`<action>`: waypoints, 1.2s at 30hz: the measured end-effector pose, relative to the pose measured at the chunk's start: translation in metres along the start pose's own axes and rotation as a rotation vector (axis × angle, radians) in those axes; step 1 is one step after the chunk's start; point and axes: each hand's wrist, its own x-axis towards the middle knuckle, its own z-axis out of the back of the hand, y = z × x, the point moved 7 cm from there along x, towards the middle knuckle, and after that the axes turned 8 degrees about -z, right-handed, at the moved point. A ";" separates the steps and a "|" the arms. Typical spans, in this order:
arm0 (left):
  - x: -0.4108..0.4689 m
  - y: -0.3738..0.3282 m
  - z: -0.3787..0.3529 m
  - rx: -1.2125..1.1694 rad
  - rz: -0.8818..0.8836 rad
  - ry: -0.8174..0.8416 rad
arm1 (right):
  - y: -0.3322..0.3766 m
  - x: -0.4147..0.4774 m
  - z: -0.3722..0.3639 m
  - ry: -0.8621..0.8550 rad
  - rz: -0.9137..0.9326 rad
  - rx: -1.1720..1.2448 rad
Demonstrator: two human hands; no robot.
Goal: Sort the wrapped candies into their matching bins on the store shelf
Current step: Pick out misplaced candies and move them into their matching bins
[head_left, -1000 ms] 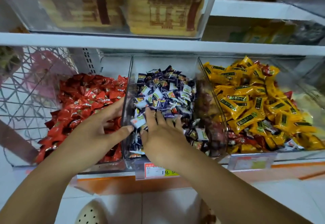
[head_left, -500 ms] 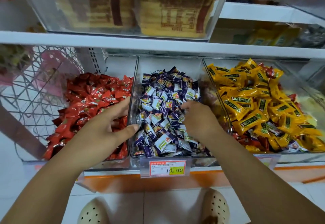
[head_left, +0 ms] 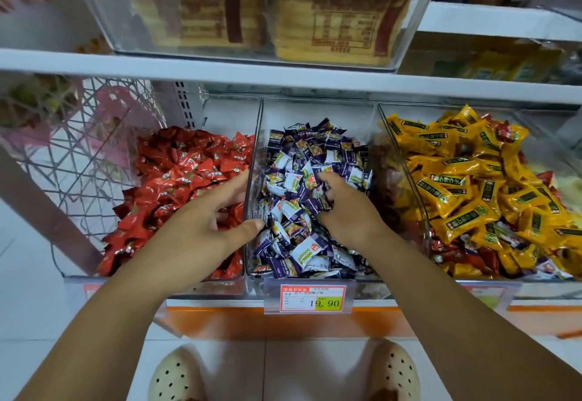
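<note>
One shift: right hand [head_left: 346,214] is moved mid-bin, fingers [head_left: 327,180] curled into purple candies [head_left: 302,154], grasp unclear; bin wall [head_left: 255,148] stays pinched by left hand [head_left: 201,221].

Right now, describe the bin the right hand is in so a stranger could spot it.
Under the white shelf stand three clear bins in a row. The right hand is in the middle bin. Its candies are purple and white, with red ones to its left, yellow ones to its right.
</note>
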 end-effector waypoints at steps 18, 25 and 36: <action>-0.004 0.010 0.000 0.016 0.040 -0.003 | 0.014 -0.025 0.052 -0.233 0.119 0.250; -0.007 0.011 -0.002 0.062 0.049 -0.024 | 0.105 -0.027 0.029 -0.291 0.479 0.385; -0.005 0.013 0.003 0.036 0.072 -0.008 | 0.063 -0.002 0.015 0.079 0.264 -0.103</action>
